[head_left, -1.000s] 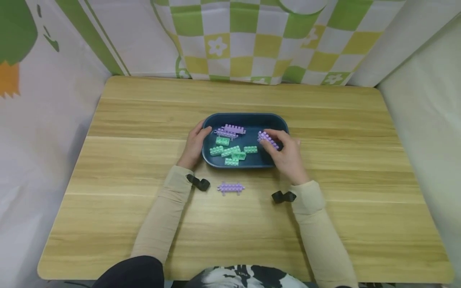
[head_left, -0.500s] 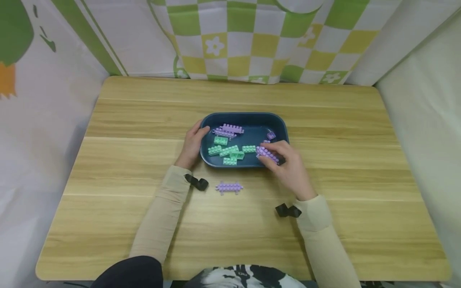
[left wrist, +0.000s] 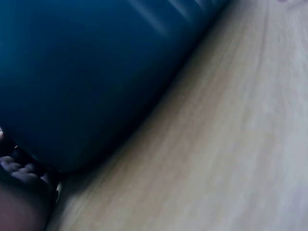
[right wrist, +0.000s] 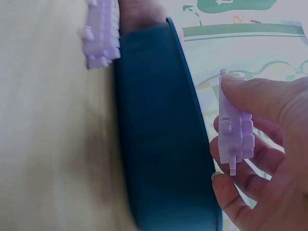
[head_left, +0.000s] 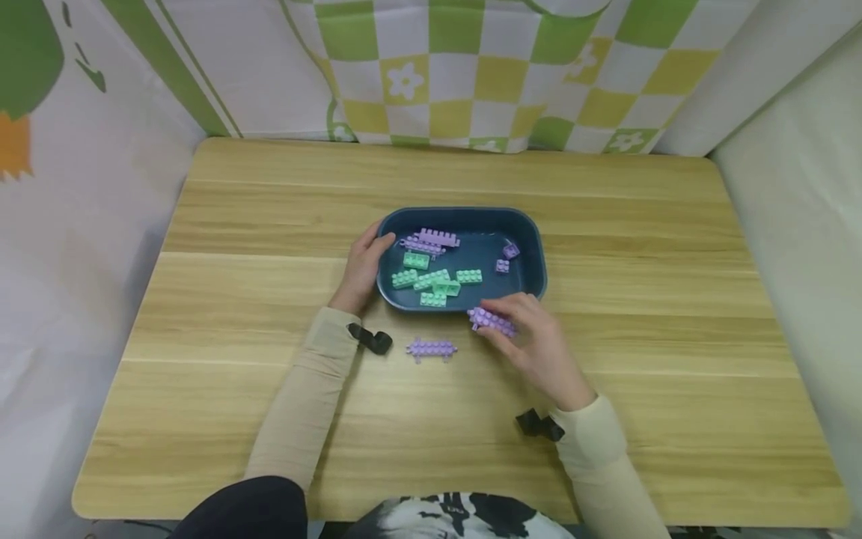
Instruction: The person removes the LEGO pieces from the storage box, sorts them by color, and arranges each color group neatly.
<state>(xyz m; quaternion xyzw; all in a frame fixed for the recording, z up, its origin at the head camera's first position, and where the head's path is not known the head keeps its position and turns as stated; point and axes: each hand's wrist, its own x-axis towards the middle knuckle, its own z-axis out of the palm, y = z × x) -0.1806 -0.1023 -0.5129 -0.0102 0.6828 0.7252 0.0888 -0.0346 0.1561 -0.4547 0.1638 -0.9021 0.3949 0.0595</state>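
Note:
A dark blue tray [head_left: 481,251] stands on the wooden table. My left hand [head_left: 362,271] grips its left end, thumb over the rim; that tray wall [left wrist: 86,72] fills much of the left wrist view. Just off the tray's front right rim, my right hand [head_left: 539,346] pinches a long purple building brick [head_left: 490,320] between thumb and fingers. The right wrist view shows this purple brick [right wrist: 232,127] with studs along one side and pegs sticking out. A similar purple brick [head_left: 432,349] lies on the table in front of the tray.
Inside the tray, several green bricks [head_left: 431,280] lie left of centre, with long purple bricks [head_left: 431,243] behind them. Two small purple bricks [head_left: 502,266] are at the right. Behind the table hangs a checked cloth [head_left: 451,75].
My right hand has brought the long purple brick from inside the tray toward me, out past the front rim. Two small purple bricks in the tray are now uncovered. My left hand stays put.

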